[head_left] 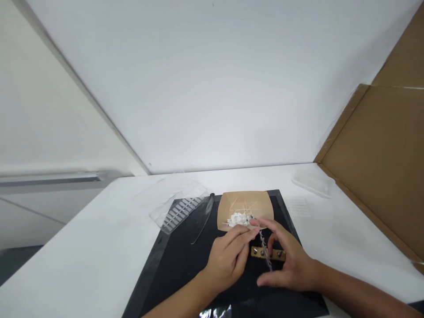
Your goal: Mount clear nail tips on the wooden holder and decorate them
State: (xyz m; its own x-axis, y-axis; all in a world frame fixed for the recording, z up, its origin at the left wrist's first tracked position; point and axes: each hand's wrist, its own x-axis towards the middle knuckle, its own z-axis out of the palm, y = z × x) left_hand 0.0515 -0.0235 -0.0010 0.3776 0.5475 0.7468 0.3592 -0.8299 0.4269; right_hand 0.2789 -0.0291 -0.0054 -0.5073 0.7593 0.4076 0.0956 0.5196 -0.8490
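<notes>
Two, by our tray [228,205]: left hand [228,258], fingers together, pinch unclear; right hand [294,263], fingers spread round the strip [267,258] we needed steady.

White wall [225,88] meeting a white tabletop [82,247] along a straight rear edge. Left, a pale panel [43,106] with a diagonal border; right, brown cardboard [387,168] standing upright. Soft, even light, brightest low on the wall.
</notes>
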